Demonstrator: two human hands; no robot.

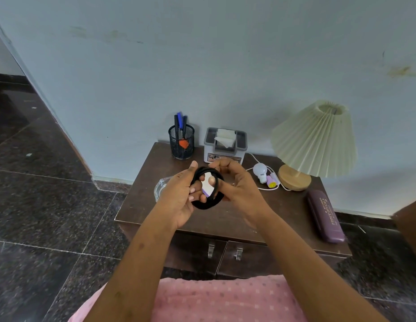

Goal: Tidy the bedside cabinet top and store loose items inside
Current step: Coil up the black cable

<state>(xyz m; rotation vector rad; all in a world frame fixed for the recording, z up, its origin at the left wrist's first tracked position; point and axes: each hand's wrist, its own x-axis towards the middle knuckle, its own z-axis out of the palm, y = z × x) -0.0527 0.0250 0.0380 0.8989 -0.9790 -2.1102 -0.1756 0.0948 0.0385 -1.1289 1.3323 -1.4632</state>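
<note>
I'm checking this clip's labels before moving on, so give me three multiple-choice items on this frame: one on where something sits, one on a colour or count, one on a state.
1. Where does the purple spectacle case lie on the bedside cabinet?
A. Beside the mesh pen holder
B. At the right end, in front of the lamp
C. On top of the tissue box

2. What colour are the hair bands in the hands?
A. Black
B. Pink
C. White

3. How do the two cabinet doors stand?
A. Both open
B. One open
C. Both shut

Answers: 1 B, the case sits near the right edge, nearer the camera than the pleated lamp. 2 A, the loops stretched between the left hand and right hand are black. 3 C, both door fronts lie flush, their handles side by side.
</note>
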